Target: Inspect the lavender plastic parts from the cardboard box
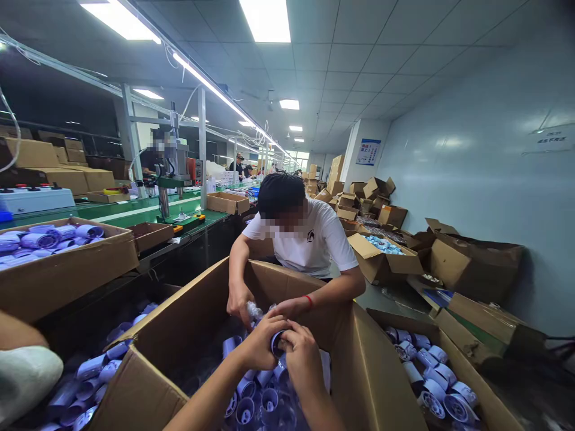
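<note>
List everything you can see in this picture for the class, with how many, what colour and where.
large carton: one, brown, front centre
held part: one, dark inside, between the wearer's hands
cup-shaped parts: many, purplish white, in the large carton and cartons either side
other cartons: many, brown, left and right
bench: one, green, left
press machine: one, grey, on the bench
poster: one, blue and white, on the pillar
lights: several, white, overhead
facing person: one, white shirt, beyond the large carton
farther people: several, dark clothing, along the bench
left hand: one, bare, front centre
right hand: one, bare, beside it
</note>
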A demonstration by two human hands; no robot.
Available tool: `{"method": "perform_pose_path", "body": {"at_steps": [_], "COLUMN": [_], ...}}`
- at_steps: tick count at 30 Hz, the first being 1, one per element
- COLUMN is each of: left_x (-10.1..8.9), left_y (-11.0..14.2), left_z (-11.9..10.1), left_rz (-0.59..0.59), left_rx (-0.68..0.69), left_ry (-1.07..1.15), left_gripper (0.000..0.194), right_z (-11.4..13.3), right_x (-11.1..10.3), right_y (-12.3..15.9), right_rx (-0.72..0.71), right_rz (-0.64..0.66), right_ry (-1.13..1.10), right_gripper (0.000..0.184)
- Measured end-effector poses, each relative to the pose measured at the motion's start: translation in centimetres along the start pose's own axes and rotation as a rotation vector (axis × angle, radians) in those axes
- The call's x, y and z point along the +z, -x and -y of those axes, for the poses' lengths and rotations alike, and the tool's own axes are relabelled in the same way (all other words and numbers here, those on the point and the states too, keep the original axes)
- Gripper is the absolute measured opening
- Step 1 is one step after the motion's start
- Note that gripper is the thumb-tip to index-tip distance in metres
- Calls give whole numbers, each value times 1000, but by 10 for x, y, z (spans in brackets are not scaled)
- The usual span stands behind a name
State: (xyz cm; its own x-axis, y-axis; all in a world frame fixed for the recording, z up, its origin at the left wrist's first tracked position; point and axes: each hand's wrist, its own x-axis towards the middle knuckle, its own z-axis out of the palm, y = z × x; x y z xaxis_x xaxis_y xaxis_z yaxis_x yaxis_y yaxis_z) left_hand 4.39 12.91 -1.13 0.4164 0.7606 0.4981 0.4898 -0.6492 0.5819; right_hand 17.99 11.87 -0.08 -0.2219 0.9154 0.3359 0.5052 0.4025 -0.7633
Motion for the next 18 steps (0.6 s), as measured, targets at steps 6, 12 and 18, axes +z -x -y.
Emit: {"method": "perform_pose_path", "body": {"at_steps": [6,12,18], "left_x": [11,18,13], "left_y": [1,0,-3], "left_z": [12,19,13], "left_rz": [-74,-210,-224], "left_rx": [-104,-128,-108], "left_ry": [138,302,308], "left_gripper": [52,51,49], "right_z": [-6,-23,-29], "right_x": [-1,-5,1], "right_y": [-3,-13,-17], "right_rx": [3,67,154], "right_rz": [-97,-43,-65], "right_ry": [-85,-518,-738], "right_gripper": [27,17,38]}}
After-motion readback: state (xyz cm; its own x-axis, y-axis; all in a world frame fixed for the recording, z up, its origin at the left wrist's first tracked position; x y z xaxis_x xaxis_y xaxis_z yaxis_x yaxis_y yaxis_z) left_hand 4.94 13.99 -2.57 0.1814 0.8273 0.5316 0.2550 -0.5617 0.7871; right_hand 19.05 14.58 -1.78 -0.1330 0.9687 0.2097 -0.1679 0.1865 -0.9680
